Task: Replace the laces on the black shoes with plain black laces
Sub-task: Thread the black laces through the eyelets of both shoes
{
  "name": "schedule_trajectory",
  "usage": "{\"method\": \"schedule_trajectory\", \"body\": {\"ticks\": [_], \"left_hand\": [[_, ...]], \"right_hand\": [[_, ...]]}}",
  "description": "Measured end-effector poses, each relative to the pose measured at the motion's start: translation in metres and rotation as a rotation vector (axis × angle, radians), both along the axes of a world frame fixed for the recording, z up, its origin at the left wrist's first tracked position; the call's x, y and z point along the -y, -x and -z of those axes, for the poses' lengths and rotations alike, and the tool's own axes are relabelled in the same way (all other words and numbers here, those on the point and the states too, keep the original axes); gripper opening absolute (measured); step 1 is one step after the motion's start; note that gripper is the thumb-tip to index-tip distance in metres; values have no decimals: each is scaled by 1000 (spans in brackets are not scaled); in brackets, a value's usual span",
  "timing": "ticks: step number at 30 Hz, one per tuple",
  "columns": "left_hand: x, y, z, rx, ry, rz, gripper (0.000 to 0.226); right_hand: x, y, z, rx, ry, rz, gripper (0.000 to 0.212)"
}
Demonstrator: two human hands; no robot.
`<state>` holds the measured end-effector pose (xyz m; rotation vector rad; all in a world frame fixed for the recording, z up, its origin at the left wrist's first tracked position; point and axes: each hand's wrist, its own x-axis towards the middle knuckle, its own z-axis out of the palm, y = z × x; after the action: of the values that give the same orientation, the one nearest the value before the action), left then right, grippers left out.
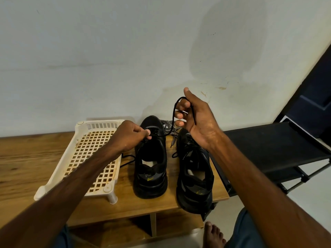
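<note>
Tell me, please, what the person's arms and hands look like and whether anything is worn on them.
The left hand and the right hand are bare: no gloves, rings, watch or wristband show. The left arm and the right arm are bare too, with no sleeve in view as far as the picture's edge.

Your left hand (132, 135) covers the upper eyelets of the shoe (152, 169) beside the tray (100, 124), so you cannot tell where the black lace (174, 111) enters. Your right hand (195, 119) hides the toe of the other shoe (195, 179) and part of the patterned laces (167, 123). The black rack (268, 145) runs off the right edge.
</note>
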<state>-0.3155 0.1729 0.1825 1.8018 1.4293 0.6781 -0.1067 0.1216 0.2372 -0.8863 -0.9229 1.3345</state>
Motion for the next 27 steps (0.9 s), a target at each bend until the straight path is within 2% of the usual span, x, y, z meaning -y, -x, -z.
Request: {"method": "schedule_trajectory", "body": {"ticks": [11,13,17,19,25,27], "left_hand": [[-2,1,3,23,9,21,24],[-3,2,4,27,9,21,24],[-4,1,3,13,-4,23,25],[-4,0,3,-9,-21,17,25],[-2,0,1,-6,-21,27,24],[-1,1,1,8,-21,26,25]], "right_hand": [[-1,-4,3,68,0,0,46],[-2,-6,6,256,-8,33,49],[-3,-6,20,811,-87,77,53],[-4,-5,27,1015,-126,96,50],[-9,-8,32,1208,-102,167,31],[-9,-9,33,1367,-91,179,20]]}}
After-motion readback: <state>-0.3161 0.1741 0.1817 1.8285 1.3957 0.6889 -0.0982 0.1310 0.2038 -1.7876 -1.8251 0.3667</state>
